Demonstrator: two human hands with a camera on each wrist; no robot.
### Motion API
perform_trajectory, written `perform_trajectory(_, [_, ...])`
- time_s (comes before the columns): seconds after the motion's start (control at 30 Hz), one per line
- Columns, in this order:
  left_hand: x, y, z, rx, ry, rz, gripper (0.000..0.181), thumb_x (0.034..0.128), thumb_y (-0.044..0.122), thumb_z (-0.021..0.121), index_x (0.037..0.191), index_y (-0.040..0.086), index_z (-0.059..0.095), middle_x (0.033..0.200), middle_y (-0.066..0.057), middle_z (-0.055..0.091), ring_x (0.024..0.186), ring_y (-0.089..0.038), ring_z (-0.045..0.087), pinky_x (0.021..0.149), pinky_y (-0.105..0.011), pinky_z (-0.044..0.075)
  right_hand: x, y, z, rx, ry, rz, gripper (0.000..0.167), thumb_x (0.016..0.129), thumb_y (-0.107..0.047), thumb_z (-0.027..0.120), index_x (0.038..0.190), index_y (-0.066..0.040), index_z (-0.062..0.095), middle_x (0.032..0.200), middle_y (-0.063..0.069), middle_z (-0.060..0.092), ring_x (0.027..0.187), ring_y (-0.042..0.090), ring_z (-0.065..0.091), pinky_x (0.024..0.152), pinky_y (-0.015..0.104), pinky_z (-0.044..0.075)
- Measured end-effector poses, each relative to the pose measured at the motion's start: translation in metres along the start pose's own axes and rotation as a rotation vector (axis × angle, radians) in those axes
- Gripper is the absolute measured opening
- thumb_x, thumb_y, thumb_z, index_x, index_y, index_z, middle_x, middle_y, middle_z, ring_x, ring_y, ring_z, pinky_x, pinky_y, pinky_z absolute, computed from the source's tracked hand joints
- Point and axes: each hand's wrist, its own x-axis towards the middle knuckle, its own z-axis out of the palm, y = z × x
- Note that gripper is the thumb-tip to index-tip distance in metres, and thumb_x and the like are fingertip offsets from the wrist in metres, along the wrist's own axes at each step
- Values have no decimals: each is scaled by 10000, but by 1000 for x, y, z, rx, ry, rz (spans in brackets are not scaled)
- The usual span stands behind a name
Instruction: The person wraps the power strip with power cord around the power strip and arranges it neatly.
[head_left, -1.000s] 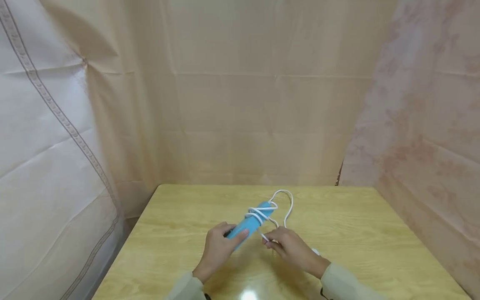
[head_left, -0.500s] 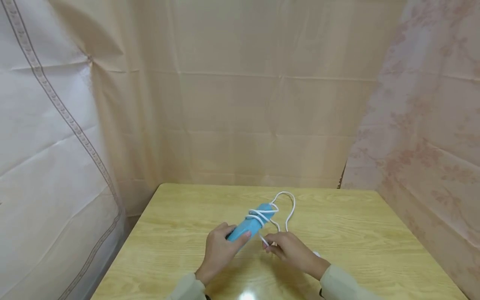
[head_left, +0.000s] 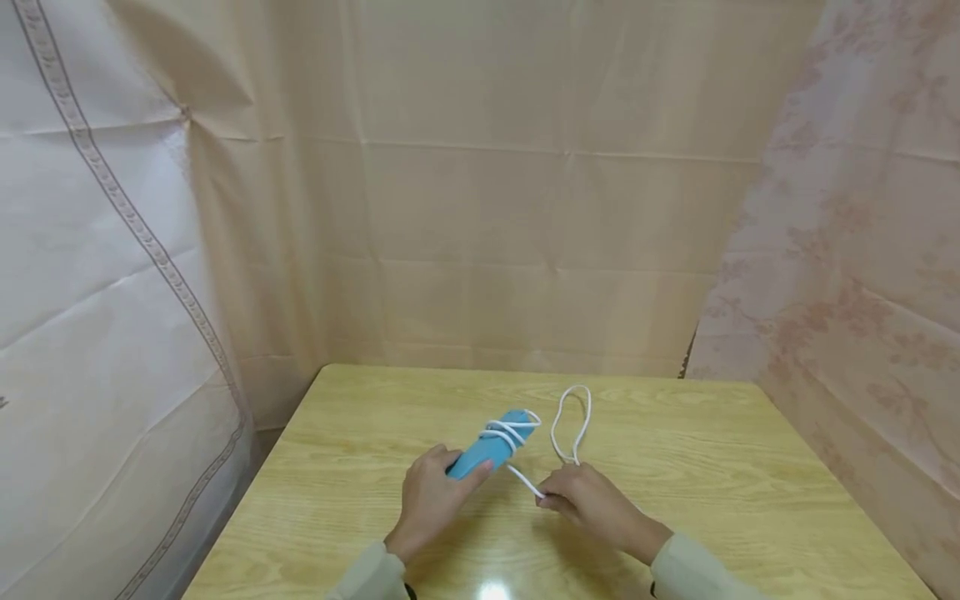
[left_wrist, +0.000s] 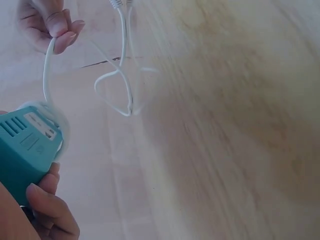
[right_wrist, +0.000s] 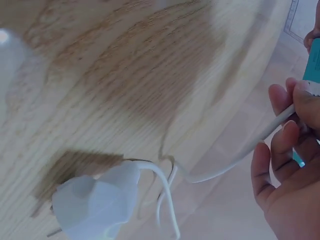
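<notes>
My left hand (head_left: pixel 432 502) grips the lower end of a blue block-shaped device (head_left: pixel 480 454), held tilted above the table. White cord (head_left: pixel 504 432) is wound around its upper part. Slots and a label show on the blue casing (left_wrist: pixel 25 145) in the left wrist view. My right hand (head_left: pixel 596 507) pinches the cord to the right of the device, and a short stretch (head_left: pixel 525 481) runs between them. Beyond the right hand the cord forms a loop (head_left: pixel 587 408). In the right wrist view a white plug (right_wrist: pixel 97 202) hangs on the cord's end.
A light wood-grain table (head_left: pixel 360 433) lies under both hands. Beige cloth (head_left: pixel 525 250) hangs behind it, with white cloth (head_left: pixel 90 333) at the left and flower-patterned cloth (head_left: pixel 862 292) at the right.
My right hand has moved slightly right with the cord, and the device has shifted slightly left. The cord's free loop has narrowed and now stands apart from the device's top.
</notes>
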Motion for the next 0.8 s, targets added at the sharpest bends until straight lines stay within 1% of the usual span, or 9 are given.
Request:
perform_trajectory(0.1, [-1,1,-2,14,-46,-4,593,892,599,725,1011,20,779,783,58,584,634,-79,502,554,-257,424,-2,2,-1,-34,46,-22,78,874,-128,789,940,-169,785,878,-152,710,793,7,594,697,259,485])
perform_trajectory(0.13, [-1,1,-2,21,-56,5,593,898,599,718,1010,19,777,791,54,588,637,-80,505,552,-259,426,-2,3,-1,-46,61,-31,87,863,-125,797,936,-172,784,875,-151,712,786,10,586,684,247,468])
perform_trajectory(0.23, [0,2,-2,32,-78,-6,581,900,621,699,982,52,782,786,64,580,631,-87,503,550,-266,419,-2,4,-2,-66,89,-50,105,846,-123,803,932,-179,780,869,-148,712,776,10,574,667,223,435])
perform_trajectory(0.37, [0,3,-2,51,-111,-22,530,891,627,705,901,103,777,748,73,543,610,-94,482,534,-270,401,-2,5,-3,-83,80,-61,106,855,-125,784,945,-182,778,880,-147,710,794,17,587,675,226,423])
perform_trajectory(0.47, [0,2,-2,75,-143,-16,513,887,624,712,857,114,764,734,70,528,608,-97,470,535,-276,386,-3,4,-4,-109,74,-60,120,851,-122,776,951,-189,779,887,-151,700,813,27,596,689,238,419])
perform_trajectory(0.53, [-1,1,-2,83,-166,-7,520,887,620,715,863,103,767,741,70,536,613,-97,474,542,-279,388,-4,4,-3,-125,78,-58,130,843,-118,779,950,-191,778,888,-161,688,819,26,588,699,242,415])
perform_trajectory(0.7, [-1,1,-4,55,-224,5,548,865,609,746,898,63,787,772,70,579,622,-98,512,550,-286,427,-4,3,-3,-152,115,-76,143,839,-130,777,950,-220,769,886,-187,649,788,16,499,703,221,381])
perform_trajectory(0.8, [-1,4,-6,63,-251,10,528,849,608,761,852,81,780,741,73,563,602,-96,500,532,-279,415,-3,3,-6,-159,136,-99,152,837,-129,782,956,-223,768,877,-178,638,766,16,447,695,215,361])
